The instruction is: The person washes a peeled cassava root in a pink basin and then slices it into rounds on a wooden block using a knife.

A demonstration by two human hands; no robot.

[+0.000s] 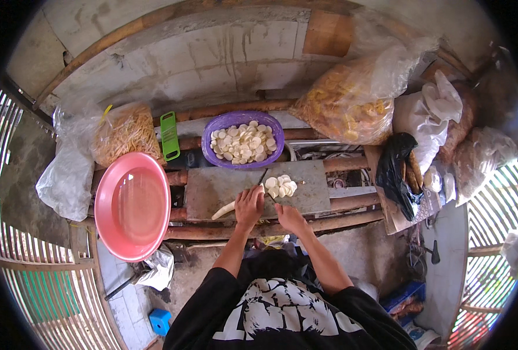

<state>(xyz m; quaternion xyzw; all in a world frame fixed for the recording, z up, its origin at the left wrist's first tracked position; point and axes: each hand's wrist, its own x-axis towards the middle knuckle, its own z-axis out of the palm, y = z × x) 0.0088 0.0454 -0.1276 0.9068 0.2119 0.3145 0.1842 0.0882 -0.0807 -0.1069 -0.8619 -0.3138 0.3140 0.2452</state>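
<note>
My left hand (249, 207) is closed around a long, pale peeled root (224, 210), perhaps cassava, lying on a grey cutting slab (206, 185). Its thin end sticks out to the left of the hand. In my right hand (290, 218) is a knife, its dark blade (263, 176) at the root's right end, beside my left fingertips. The handle is mostly hidden by my fingers. Round white slices (280, 186) lie in a loose heap just right of the blade. Beyond the slab, a purple basin (235, 165) holds many similar slices (244, 143).
A pink basin (102, 213) with water stands at the left. Behind it are a bag of thin strips (128, 131) and a green grater (169, 137). A large bag of yellowish chips (352, 105) and a black plastic bag (396, 175) sit at the right. Wooden poles (355, 202) support the slab.
</note>
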